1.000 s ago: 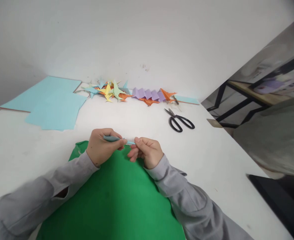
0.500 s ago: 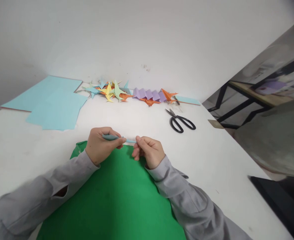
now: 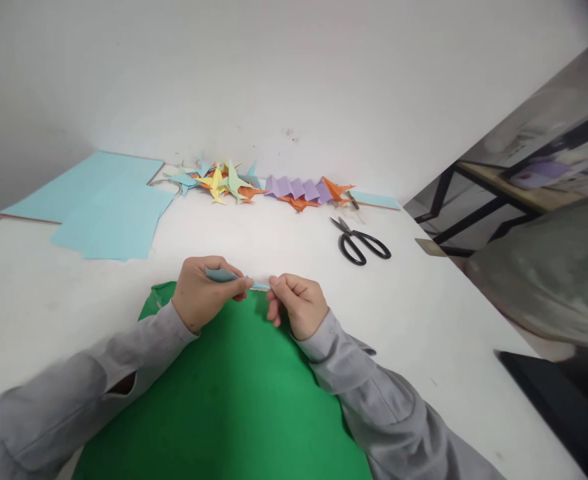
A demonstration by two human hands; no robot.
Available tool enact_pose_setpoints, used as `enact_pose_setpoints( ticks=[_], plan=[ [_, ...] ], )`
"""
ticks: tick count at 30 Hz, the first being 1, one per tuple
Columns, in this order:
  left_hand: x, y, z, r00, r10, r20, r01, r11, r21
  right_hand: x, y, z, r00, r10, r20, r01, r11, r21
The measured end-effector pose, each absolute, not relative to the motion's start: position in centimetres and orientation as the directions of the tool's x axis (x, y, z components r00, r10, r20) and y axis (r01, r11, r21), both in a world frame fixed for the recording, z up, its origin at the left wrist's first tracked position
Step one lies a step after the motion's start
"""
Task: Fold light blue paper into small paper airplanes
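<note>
A small piece of folded light blue paper (image 3: pixel 220 275) stretches between my hands, just over the far edge of a green cloth (image 3: pixel 254 387). My left hand (image 3: pixel 207 290) is closed around its wider part, thumb pressed on top. With thumb and fingertips, my right hand (image 3: pixel 301 303) pinches the thin pointed end. The part of the paper inside my left fingers is hidden. Beyond my right hand, black-handled scissors (image 3: pixel 353 240) lie on the white table (image 3: pixel 254 233) with their blades apart.
Light blue paper sheets (image 3: pixel 111 213) lie at the back left. Along the wall sit several folded paper figures (image 3: pixel 229 180) and a purple pleated strip (image 3: pixel 294 189). An orange folded figure (image 3: pixel 335 192) lies beside it. A flat black object (image 3: pixel 544 400) is at the right edge.
Both hands stay on the folded paper. My right hand has shifted very slightly left and down with the thin end, nearer my left hand.
</note>
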State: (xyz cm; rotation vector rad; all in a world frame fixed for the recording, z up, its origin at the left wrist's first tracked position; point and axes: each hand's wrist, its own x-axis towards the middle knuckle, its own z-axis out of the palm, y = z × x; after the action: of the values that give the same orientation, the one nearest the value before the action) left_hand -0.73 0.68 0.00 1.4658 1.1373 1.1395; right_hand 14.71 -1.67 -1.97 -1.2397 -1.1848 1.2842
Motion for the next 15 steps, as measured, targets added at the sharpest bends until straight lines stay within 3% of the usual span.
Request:
enact_pose_setpoints(
  ticks=[8,15],
  plan=[
    [-0.50,0.64,0.03,0.156,0.986,0.049,0.024,-0.053,0.998,14.55,-1.87,-1.58,0.042,0.998,-0.055,0.018,-0.056,-0.998],
    [-0.25,0.46,-0.09,0.163,0.987,0.009,-0.045,-0.002,0.999,14.59,-1.68,-1.75,-0.090,0.988,-0.127,-0.059,-0.132,-0.989]
  ],
)
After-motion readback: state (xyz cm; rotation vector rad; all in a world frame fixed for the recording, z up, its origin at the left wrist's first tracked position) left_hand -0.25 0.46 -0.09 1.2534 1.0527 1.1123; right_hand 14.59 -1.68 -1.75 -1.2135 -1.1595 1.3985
